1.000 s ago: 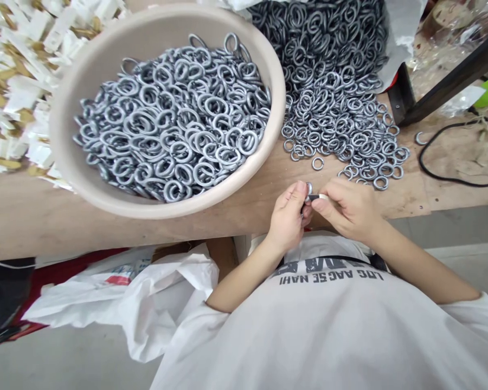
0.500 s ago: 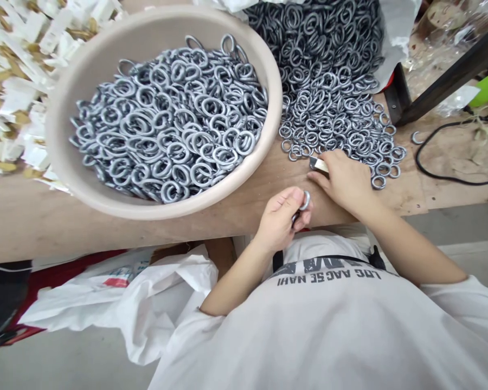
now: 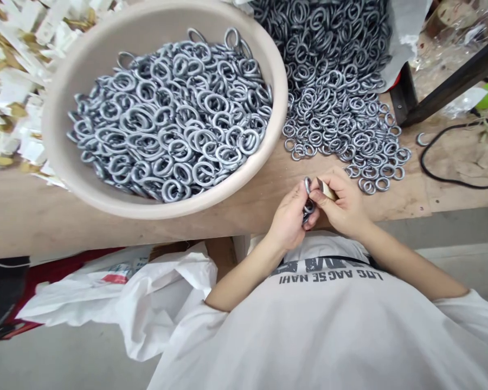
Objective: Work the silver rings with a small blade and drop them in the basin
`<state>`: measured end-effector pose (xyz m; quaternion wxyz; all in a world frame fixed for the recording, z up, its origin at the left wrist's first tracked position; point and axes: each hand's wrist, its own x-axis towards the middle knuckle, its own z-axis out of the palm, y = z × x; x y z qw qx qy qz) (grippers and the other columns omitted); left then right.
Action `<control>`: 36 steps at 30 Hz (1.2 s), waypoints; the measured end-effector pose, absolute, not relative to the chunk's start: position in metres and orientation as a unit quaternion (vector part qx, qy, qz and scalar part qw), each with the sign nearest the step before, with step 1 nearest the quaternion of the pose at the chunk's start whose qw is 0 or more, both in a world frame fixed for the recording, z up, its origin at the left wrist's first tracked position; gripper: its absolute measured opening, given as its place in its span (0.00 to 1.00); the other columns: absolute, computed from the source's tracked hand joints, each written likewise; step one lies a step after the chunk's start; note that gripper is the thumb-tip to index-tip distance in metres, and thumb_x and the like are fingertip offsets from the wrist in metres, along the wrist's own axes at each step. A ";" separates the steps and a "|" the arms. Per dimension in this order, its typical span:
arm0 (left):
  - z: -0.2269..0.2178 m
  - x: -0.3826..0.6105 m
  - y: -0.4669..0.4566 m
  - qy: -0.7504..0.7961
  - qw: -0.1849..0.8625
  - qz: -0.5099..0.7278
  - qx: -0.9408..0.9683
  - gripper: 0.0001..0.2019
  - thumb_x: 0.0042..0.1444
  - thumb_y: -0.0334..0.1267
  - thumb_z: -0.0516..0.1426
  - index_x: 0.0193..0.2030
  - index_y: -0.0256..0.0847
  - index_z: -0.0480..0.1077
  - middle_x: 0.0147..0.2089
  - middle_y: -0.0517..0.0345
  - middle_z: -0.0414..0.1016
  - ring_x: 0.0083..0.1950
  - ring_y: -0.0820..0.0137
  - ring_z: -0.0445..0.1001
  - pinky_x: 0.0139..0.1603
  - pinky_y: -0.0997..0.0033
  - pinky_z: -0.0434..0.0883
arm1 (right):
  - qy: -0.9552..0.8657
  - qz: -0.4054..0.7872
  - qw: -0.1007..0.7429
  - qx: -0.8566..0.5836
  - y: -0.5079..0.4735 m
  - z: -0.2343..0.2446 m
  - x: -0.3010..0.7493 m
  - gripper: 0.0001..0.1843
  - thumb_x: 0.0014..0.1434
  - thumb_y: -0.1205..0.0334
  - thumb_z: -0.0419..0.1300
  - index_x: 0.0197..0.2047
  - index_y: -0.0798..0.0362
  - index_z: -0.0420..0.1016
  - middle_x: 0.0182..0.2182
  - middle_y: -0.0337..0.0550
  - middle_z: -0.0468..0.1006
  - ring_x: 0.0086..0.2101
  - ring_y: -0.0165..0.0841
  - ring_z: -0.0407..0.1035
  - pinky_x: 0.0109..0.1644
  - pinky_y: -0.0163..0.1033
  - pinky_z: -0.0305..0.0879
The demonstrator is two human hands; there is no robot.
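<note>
My left hand is closed on a grey metal ring, pinched upright between thumb and fingers. More dark metal links show below it among the fingers, partly hidden. Right beside it, my right hand grips a small flat tool with a pale side and a dark tip; its exact kind is unclear. The right fingertips meet the left hand at the ring. Behind both hands, a pile of loose small grey rings spreads over the wooden table.
A large beige basin full of linked grey rings stands at the left. White and tan pieces are heaped at the far left. A dark metal bar and a black cable are at the right. White plastic sheeting hangs below the table edge.
My right hand has come from the edge of the ring pile back to my left hand, the tool still in it. My left hand has shifted slightly right, keeping its ring.
</note>
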<state>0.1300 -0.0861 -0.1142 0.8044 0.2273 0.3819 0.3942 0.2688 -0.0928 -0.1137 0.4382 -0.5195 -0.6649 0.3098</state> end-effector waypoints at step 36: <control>-0.112 0.130 -0.098 0.363 0.777 0.431 0.280 0.24 0.58 0.55 0.64 0.28 0.40 0.60 0.23 0.68 0.57 0.18 0.82 0.53 0.17 0.80 0.49 | -0.613 0.212 0.455 -0.610 -0.076 -0.118 0.290 0.19 0.65 0.43 0.63 0.34 0.49 0.68 0.28 0.35 0.74 0.29 0.31 0.68 0.34 0.38 0.60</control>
